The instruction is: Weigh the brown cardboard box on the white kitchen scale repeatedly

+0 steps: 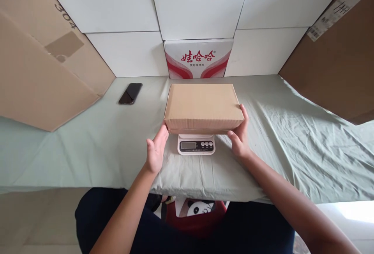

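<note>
Cardboard fills the far left: a large flattened carton (43,51) leans against the white wall, its printed number partly cut off by the frame. Just right of it a dark phone (130,93) lies face up on the surface (73,149), which is draped in a pale green, creased cloth. Next comes the left hand (155,150), fingers open and flat, its fingertips touching the lower left corner of a closed brown box (203,108). The box sits on a small white kitchen scale (196,144) and hides the scale's platform; only the front panel with display and buttons shows, and the reading is too small to make out. Behind the box a white case with red lettering (198,59) stands against the wall, its lower edge hidden. The right hand (239,137) presses the box's right end, its grip open, thumb on the top edge, fingers under the near corner. Far right, another brown carton (336,59) leans in, its label cut off by the frame.
</note>
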`<control>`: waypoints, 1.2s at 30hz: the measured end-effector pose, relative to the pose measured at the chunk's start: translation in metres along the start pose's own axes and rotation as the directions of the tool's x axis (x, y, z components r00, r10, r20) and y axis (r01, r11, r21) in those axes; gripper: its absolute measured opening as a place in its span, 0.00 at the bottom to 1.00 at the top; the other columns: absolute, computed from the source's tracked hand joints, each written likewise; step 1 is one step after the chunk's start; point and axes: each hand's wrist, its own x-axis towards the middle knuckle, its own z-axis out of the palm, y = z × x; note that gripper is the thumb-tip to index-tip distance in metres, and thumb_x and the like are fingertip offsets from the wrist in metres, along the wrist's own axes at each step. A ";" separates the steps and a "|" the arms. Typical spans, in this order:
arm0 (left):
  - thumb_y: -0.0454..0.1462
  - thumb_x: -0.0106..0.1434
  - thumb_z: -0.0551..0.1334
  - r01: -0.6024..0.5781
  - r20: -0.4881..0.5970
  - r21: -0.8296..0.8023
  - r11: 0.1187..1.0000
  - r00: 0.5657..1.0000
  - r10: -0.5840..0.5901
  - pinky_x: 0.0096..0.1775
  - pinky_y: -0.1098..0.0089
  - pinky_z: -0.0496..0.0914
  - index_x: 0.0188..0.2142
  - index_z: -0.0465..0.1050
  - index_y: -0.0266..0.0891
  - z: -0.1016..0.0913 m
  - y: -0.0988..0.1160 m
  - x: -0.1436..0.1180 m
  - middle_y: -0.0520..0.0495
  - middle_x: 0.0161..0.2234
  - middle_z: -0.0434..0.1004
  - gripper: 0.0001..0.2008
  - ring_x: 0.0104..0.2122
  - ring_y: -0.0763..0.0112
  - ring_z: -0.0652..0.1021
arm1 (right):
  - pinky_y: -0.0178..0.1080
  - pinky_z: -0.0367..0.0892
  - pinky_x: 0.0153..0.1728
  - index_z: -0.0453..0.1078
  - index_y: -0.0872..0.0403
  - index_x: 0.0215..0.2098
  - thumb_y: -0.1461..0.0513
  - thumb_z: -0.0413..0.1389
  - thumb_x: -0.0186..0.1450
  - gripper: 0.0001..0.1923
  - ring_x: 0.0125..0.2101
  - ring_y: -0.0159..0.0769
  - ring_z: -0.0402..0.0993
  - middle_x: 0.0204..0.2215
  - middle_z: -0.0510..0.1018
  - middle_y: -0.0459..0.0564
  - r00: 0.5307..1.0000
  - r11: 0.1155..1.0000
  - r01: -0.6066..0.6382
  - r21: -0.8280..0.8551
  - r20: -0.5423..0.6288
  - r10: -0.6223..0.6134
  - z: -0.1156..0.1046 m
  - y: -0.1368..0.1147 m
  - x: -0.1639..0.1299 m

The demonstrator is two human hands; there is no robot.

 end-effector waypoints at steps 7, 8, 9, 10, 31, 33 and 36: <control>0.74 0.62 0.44 0.012 -0.045 0.013 1.000 0.999 -0.012 0.75 0.46 0.49 0.72 0.65 0.44 -0.004 0.002 0.001 0.40 0.76 0.56 0.53 0.77 0.44 0.53 | 0.67 0.58 0.72 0.40 0.35 0.77 0.39 0.57 0.67 0.48 0.74 0.60 0.54 0.75 0.52 0.50 0.999 0.999 0.016 -0.043 0.039 -0.015 -0.003 0.000 0.002; 0.74 0.62 0.44 0.012 -0.047 0.013 1.000 0.999 -0.011 0.75 0.46 0.49 0.72 0.66 0.43 -0.004 0.002 0.001 0.40 0.76 0.56 0.53 0.77 0.43 0.53 | 0.67 0.59 0.71 0.41 0.35 0.77 0.39 0.56 0.67 0.47 0.73 0.60 0.55 0.74 0.52 0.50 0.999 0.998 0.024 -0.056 0.044 -0.021 -0.004 0.001 0.003; 0.74 0.62 0.44 0.009 -0.045 0.014 1.000 0.999 -0.008 0.75 0.46 0.49 0.71 0.66 0.43 -0.005 0.002 0.002 0.40 0.76 0.56 0.53 0.77 0.43 0.53 | 0.67 0.61 0.70 0.42 0.35 0.77 0.39 0.56 0.67 0.46 0.73 0.60 0.55 0.74 0.52 0.50 0.998 0.997 0.033 -0.065 0.046 -0.030 -0.004 0.001 0.004; 0.74 0.63 0.44 0.005 -0.040 0.016 1.000 0.999 -0.004 0.75 0.46 0.49 0.72 0.66 0.44 -0.005 0.002 0.002 0.41 0.76 0.56 0.53 0.77 0.44 0.53 | 0.66 0.62 0.70 0.42 0.35 0.76 0.39 0.56 0.67 0.46 0.72 0.60 0.56 0.74 0.52 0.50 0.998 0.997 0.041 -0.072 0.048 -0.038 -0.005 0.002 0.004; 0.72 0.64 0.43 -0.032 -0.004 0.033 0.999 0.999 0.032 0.76 0.48 0.48 0.71 0.66 0.46 0.000 0.015 -0.002 0.43 0.76 0.58 0.50 0.77 0.45 0.51 | 0.65 0.65 0.67 0.41 0.33 0.77 0.38 0.55 0.67 0.46 0.72 0.59 0.59 0.74 0.55 0.49 0.999 0.997 0.006 -0.075 0.044 -0.003 -0.006 0.003 0.005; 0.73 0.64 0.43 -0.033 -0.025 0.043 0.999 0.999 0.034 0.76 0.49 0.48 0.72 0.65 0.46 0.001 0.018 -0.001 0.44 0.76 0.57 0.50 0.77 0.45 0.50 | 0.68 0.66 0.66 0.39 0.31 0.77 0.37 0.53 0.68 0.46 0.71 0.60 0.60 0.73 0.57 0.50 1.000 0.999 -0.007 -0.049 0.013 0.008 -0.007 0.004 0.006; 0.72 0.65 0.42 -0.059 -0.034 0.046 0.997 0.998 0.060 0.76 0.50 0.48 0.72 0.64 0.47 0.002 0.022 0.001 0.46 0.77 0.56 0.50 0.77 0.47 0.50 | 0.70 0.66 0.65 0.37 0.31 0.77 0.36 0.52 0.68 0.46 0.73 0.61 0.59 0.72 0.60 0.51 0.999 0.999 -0.040 -0.011 -0.029 0.040 -0.008 0.006 0.007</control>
